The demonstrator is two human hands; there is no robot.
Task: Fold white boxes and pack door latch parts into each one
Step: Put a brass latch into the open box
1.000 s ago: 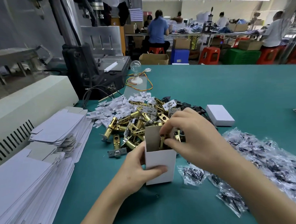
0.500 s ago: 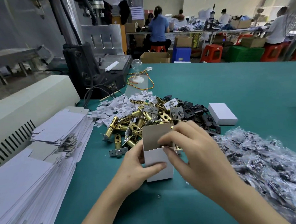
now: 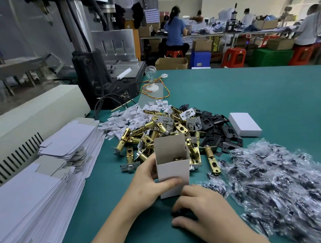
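Listing from nearest, we record: right hand (image 3: 201,209), fingers curled onto the green mat (image 3: 264,99) beside the open white box (image 3: 173,173), whether holding anything we cannot tell; left hand (image 3: 149,183) grasping that upright box, thumb across its front, a brass latch part (image 3: 177,159) inside; flat box blanks (image 3: 31,198) left; clear bags of dark parts (image 3: 285,180) right; farther, brass latches (image 3: 151,136), black plates (image 3: 214,123), closed white box (image 3: 244,124).
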